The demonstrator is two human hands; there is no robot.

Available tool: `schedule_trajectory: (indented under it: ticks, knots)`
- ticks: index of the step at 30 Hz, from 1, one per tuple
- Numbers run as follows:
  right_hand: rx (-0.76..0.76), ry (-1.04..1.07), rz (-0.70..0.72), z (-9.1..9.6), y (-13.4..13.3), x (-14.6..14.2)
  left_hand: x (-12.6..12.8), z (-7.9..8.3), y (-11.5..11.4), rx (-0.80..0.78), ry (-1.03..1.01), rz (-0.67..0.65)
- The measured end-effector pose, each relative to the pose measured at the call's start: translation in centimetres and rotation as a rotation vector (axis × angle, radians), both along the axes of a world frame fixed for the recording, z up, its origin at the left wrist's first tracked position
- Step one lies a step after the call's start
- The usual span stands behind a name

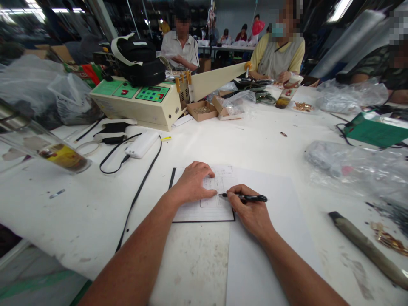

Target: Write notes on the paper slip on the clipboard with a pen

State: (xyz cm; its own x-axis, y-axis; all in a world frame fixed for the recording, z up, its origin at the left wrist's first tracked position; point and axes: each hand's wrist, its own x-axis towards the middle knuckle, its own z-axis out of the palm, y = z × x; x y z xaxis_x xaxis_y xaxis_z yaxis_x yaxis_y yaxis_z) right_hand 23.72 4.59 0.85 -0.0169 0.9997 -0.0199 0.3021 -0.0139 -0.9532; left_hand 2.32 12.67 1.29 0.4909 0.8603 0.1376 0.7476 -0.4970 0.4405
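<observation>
My right hand [250,210] is closed around a black pen [255,198], its tip at the page of a notebook [204,214]. Handwriting and ruled lines show on that page, too small to read. My left hand [194,182] lies flat across the notebook's left part, thumb and fingers apart, with the writing between them. A large white sheet of paper [274,246] spreads under my right wrist and reaches past the notebook's right side.
A cream machine with green panels [137,106] stands at the back left, a black bag [143,63] on top. A white power bank [143,144] with a cable, a glass bottle [63,157], plastic bags [353,165] and a green box [379,129] lie around. Co-workers sit across the table.
</observation>
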Motion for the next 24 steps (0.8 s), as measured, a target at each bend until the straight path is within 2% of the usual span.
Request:
schedule_trajectory:
  ticks: [24]
  knots:
    - [-0.005, 0.010, 0.001, 0.05, 0.00, 0.02, 0.14, 0.25, -0.04, -0.006, 0.005, 0.004]
